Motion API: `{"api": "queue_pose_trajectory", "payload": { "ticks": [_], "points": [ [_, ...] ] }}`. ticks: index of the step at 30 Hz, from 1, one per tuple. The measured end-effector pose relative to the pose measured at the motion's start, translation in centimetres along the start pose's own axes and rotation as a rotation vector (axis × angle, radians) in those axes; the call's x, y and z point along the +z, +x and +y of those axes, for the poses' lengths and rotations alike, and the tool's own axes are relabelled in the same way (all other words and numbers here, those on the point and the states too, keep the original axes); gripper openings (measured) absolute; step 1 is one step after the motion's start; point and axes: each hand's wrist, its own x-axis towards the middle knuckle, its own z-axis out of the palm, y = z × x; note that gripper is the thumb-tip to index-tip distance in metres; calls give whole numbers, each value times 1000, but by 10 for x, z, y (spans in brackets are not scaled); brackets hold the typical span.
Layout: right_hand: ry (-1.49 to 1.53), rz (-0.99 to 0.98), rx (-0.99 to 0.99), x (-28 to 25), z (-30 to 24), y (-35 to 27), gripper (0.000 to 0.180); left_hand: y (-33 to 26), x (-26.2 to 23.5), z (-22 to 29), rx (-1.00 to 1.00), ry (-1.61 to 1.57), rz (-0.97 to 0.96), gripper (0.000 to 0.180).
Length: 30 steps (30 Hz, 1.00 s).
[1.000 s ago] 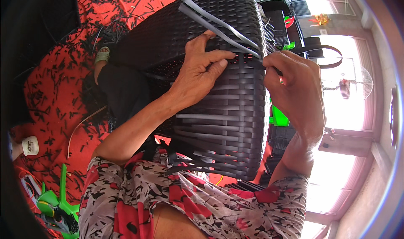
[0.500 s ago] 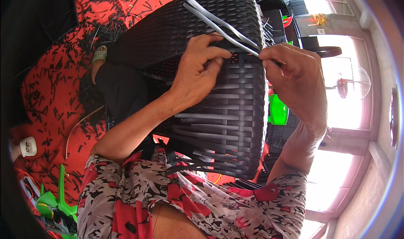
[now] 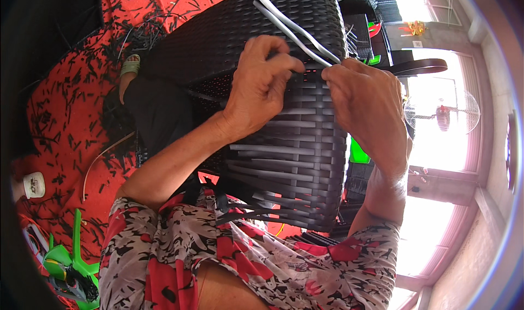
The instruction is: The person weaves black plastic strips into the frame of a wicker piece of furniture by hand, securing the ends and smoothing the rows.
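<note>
A large black woven wicker piece [image 3: 234, 29], with a rounded corner, stands tilted before me. Loose strip ends [image 3: 273, 171] stick out along its unfinished side. My right hand [image 3: 368, 97] pinches at the woven edge, closed on a flat black weaving strip [image 3: 420, 67] whose free length loops out to the right behind the hand. Two pale grey strips [image 3: 295, 31] run from the upper weave down to the right fingertips. My left hand [image 3: 259, 83] rests over the weave beside the gap, fingers curled and thumb close to the index; anything between them is hidden.
Black strip offcuts litter the red floor covering [image 3: 65, 119]. At lower left stands a green plastic object [image 3: 76, 261] with dark things on it. A sandalled foot [image 3: 130, 67] is at upper left, another foot [image 3: 34, 185] at far left. A fan [image 3: 443, 116] stands by the bright windows.
My right hand has moved left and inward over the woven edge, covering the ends of the grey strips. The left thumb and index have drawn closer together. The view has shifted slightly.
</note>
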Motion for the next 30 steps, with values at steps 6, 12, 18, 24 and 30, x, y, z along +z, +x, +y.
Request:
{"api": "queue_pose_trajectory", "payload": {
  "ticks": [6,12,18,24,30],
  "points": [
    [29,-9,-19,6,3,-2,14,29,-14,-11,291,253,-363,34],
    [-39,-8,-40,10,-1,-2,14,44,-21,-21,463,310,-510,28],
    [104,101,-39,18,6,-8,16,47,-16,-20,384,203,-542,32],
    [-15,-7,-85,17,5,4,25,56,-28,-31,435,240,-534,34],
    [-138,54,-108,23,-7,7,39,55,-35,-26,399,285,-546,41]
  ]
}}
